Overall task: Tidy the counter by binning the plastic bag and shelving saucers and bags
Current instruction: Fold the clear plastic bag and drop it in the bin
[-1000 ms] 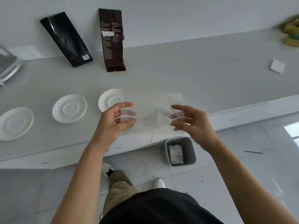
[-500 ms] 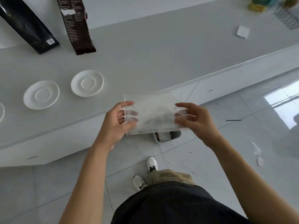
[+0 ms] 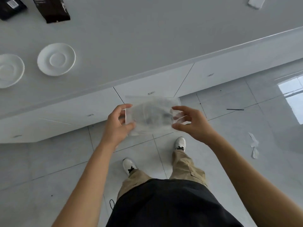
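From the head camera, the plastic bag (image 3: 151, 116) is clear and faintly clouded (floor tiles show through it), held flat in the air above the floor just off the counter's (image 3: 147, 38) front edge, its long axis running left to right. The left hand (image 3: 118, 124) pinches its left end, the right hand (image 3: 191, 122) its right. Two saucers (image 3: 56, 59) sit near the counter's left edge.

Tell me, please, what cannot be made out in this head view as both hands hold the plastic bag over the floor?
- Bin: hidden, if there at all, behind the plastic bag, where only a dark smear shows through.
- Two dark bags: cut off by the top edge, their print unreadable.
- Left saucer: cropped by the left edge.
- Left hand and right hand: the fingertips' grip is veiled by film.
- White object: cut off, unidentifiable.
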